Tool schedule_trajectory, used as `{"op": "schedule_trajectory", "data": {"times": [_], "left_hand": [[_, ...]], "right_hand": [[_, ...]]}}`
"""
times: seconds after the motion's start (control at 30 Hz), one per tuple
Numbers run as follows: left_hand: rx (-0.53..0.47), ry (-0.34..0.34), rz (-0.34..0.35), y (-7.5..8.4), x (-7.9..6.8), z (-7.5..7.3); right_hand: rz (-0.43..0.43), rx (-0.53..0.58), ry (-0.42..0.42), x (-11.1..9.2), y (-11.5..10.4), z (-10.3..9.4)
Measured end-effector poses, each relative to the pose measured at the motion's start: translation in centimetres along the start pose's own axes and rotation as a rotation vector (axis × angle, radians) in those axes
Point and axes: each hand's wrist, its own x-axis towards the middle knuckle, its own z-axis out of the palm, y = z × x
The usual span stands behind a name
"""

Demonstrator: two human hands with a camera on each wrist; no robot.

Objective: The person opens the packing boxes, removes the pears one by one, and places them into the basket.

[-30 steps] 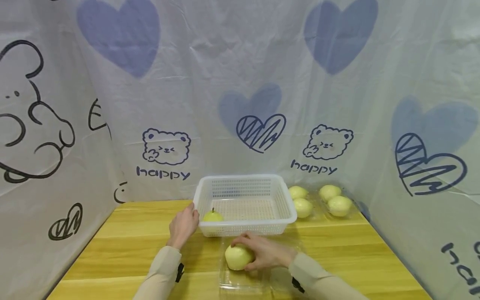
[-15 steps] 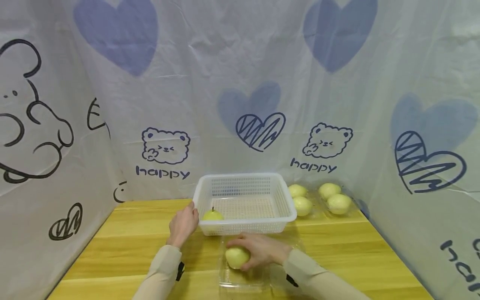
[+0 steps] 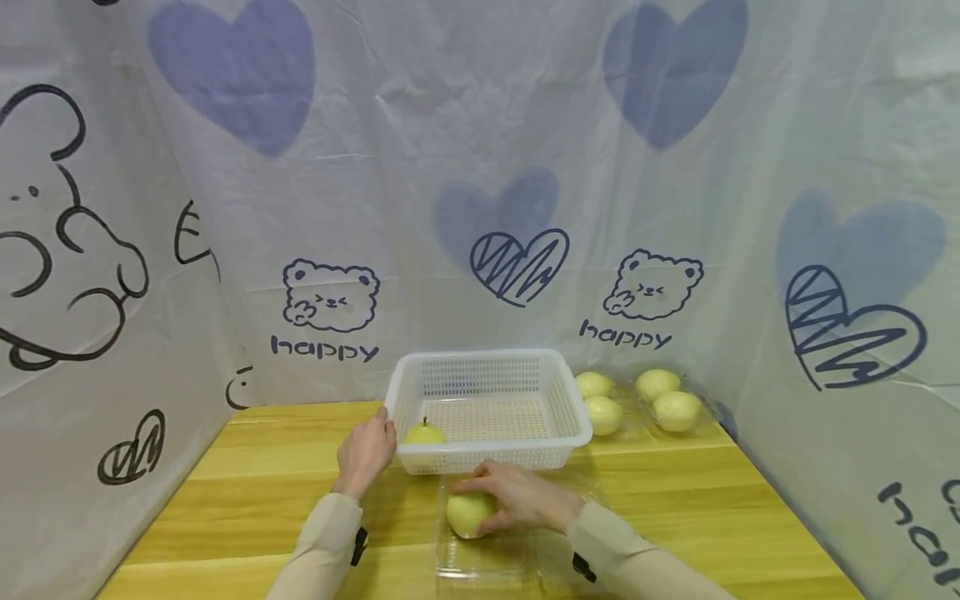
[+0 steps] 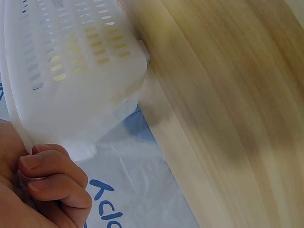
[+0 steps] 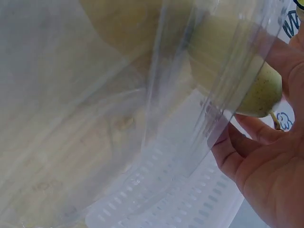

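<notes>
My left hand (image 3: 366,454) grips the left rim of a white perforated plastic basket (image 3: 487,457). In the left wrist view, curled fingers (image 4: 59,187) lie right at its corner. One yellow-green pear (image 3: 424,434) sits at the basket's front left, stem up. Below the basket, my right hand (image 3: 525,496) holds another pear (image 3: 467,517), thumb and fingers spread round its sides. That pear is over a clear plastic clamshell box (image 3: 483,562) lying open on the table. In the right wrist view, the clear plastic (image 5: 166,118) partly covers the pear (image 5: 263,92), and its stem points towards the palm.
Several pale yellow-green pears (image 3: 677,412) in clear packs stand at the back right, some beside the basket. The wood-grain table (image 3: 697,508) meets a white printed curtain (image 3: 420,300) at the back and both sides.
My right hand has shifted slightly to the left with its pear, turning it a little. The left hand stays at the basket rim.
</notes>
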Motion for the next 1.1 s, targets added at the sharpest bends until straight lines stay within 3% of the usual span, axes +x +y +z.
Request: {"op": "schedule_trajectory", "data": {"times": [0.43, 0.77, 1.1], "left_hand": [[0.008, 0.000, 0.002, 0.0, -0.1, -0.1], [0.003, -0.006, -0.017, 0.0, 0.1, 0.1], [0.017, -0.006, -0.022, 0.0, 0.2, 0.2]], "right_hand": [[0.030, 0.045, -0.074, 0.1, -0.3, 0.8], [0.017, 0.003, -0.016, -0.4, 0.0, 0.8], [0.017, -0.009, 0.064, -0.6, 0.0, -0.8]]}}
